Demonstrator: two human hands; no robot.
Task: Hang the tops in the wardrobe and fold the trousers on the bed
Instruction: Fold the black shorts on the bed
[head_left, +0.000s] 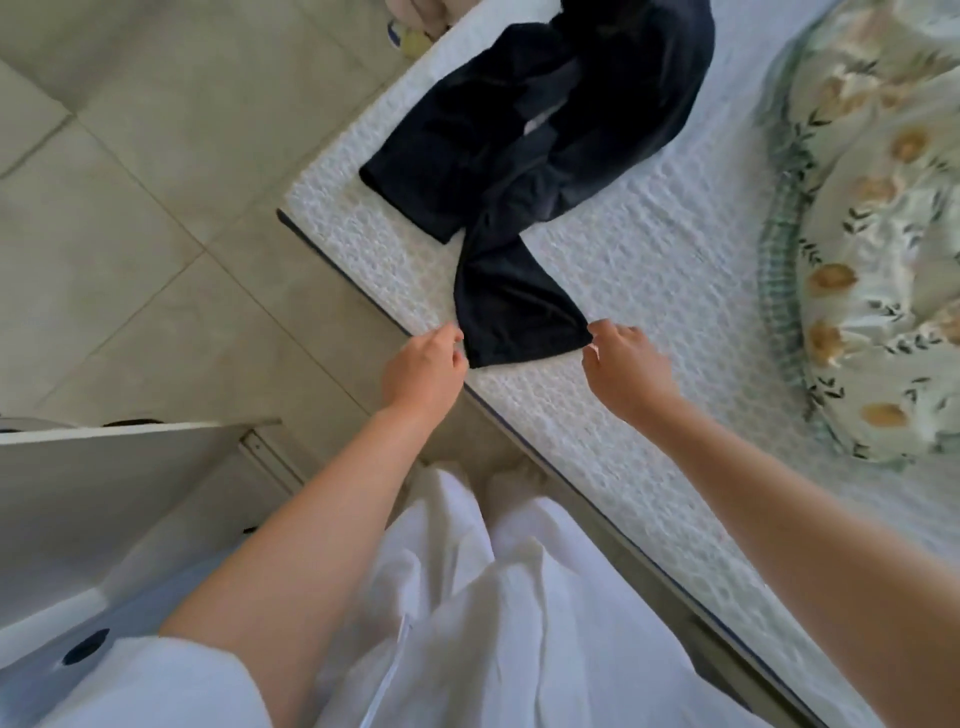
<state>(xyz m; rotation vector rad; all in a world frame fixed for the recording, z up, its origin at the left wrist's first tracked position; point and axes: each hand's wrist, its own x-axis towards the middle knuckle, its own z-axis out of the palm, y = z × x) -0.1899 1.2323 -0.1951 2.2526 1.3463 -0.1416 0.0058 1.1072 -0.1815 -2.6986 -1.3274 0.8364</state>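
The dark navy trousers lie crumpled on the bed, near its left edge, on the white quilted cover. Most of the cloth is bunched in loose folds toward the top of the view. One leg runs out of that heap toward the person and twists once on the way. Its hem lies flat by the bed's near edge.

The left hand pinches the hem's left corner between thumb and curled fingers. The right hand pinches the right corner in the same way. The hands are apart, with the hem drawn out between them. Both forearms are bare and reach forward from the bottom of the view.

A floral duvet with a green checked border is heaped on the bed at the right, well apart from the trousers. Pale floor tiles fill the left side. A white panel juts in at the lower left, and below it is a dark round knob. The person wears loose white clothes and stands just beside the bed
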